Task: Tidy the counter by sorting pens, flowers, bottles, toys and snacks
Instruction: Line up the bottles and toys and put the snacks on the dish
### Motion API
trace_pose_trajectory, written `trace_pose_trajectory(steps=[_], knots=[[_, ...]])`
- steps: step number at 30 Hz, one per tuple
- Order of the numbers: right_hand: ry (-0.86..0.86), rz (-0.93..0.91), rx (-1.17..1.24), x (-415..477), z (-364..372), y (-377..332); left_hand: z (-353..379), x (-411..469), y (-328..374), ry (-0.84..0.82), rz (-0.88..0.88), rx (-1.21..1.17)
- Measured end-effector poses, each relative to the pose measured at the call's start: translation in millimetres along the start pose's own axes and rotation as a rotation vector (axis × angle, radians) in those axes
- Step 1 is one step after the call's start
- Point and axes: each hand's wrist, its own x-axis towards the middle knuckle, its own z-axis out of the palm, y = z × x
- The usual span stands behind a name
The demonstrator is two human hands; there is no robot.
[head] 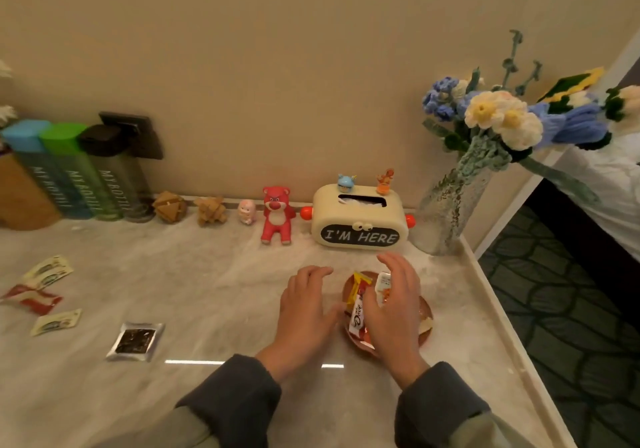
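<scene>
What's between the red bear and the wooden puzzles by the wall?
A small pink figurine stands between the red bear and the nearer wooden puzzle, as the head view shows.

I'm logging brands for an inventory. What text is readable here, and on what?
"I'M HERE": front of the cream tissue box.
"MY BOTTLE": down each of the three bottles.
"Dove": snack wrapper on the plate.
Sachets and silver packet at left: too blurred.

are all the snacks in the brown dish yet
No, a silver packet and several small sachets lie on the counter, well left of the dish.
</scene>
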Motion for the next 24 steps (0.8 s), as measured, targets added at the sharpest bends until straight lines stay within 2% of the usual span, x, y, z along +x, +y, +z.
trace_pose_trajectory(steps=[2, 5, 8, 11, 14, 16, 19, 22, 24], knots=[[-0.046, -0.048, 0.076, 1.1, 8.9, -14.4, -13.2, -0.8, -9.4, 0.021, 0.012, 0.018], [-0.232, -0.145, 0.148, -1.6, 31.1, -40.2, -40.7, -6.3, -33.5, 0.077, -0.003, 0.037], [-0.439, -0.239, -0.026, -5.9, 58.4, -59.8, -68.9, -14.4, -61.4, 0.115, -0.083, 0.108], [-0.686, -0.145, -0.362, -10.5, 81.9, -63.5, -92.0, -23.1, -85.9, 0.075, -0.233, 0.254], [-0.878, 0.015, -0.438, -19.5, 97.5, -61.8, -105.6, -36.1, -109.0, -0.018, -0.374, 0.365], [-0.916, 0.029, -0.46, -22.6, 104.1, -65.8, -109.7, -46.2, -121.9, -0.091, -0.463, 0.372], [-0.935, -0.055, -0.428, -24.3, 113.9, -77.8, -112.8, -55.7, -130.3, -0.18, -0.556, 0.384], [-0.896, -0.188, -0.242, -30.1, 120.0, -89.1, -112.6, -57.9, -128.4, -0.175, -0.47, 0.394], [-0.858, -0.218, -0.131, -32.1, 121.3, -93.7, -114.7, -56.6, -126.9, -0.12, -0.36, 0.294]])
